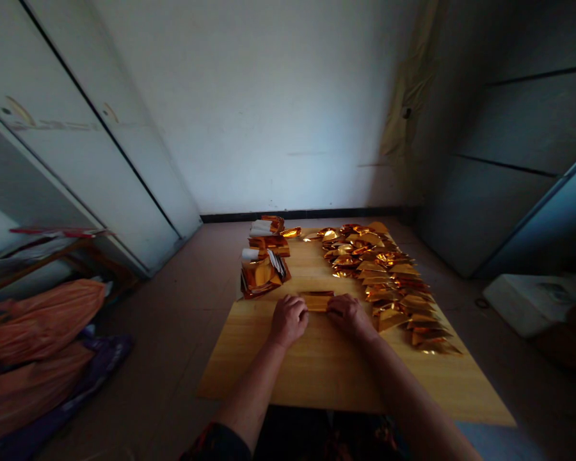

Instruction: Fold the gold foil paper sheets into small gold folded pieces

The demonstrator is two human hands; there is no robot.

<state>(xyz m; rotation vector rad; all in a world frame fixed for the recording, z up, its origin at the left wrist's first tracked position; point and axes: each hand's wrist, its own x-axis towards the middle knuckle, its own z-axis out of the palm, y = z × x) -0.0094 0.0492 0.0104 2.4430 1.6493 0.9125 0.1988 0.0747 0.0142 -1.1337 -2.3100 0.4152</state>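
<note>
A folded strip of gold foil paper (316, 300) lies on the wooden table (326, 371) between my hands. My left hand (288, 319) is closed on its left end. Closed on the right end is my right hand (348, 315). Just behind my left hand sit stacks of flat gold foil sheets (264, 272). A long heap of folded gold foil pieces (388, 282) runs along the table's right side, close to my right hand.
More foil stacks (267, 232) sit at the table's far left corner. Orange plastic bags (33, 346) lie on the floor at left, under a low shelf (52, 246). White cabinet doors (91, 153) stand left, a white box (532, 298) at right.
</note>
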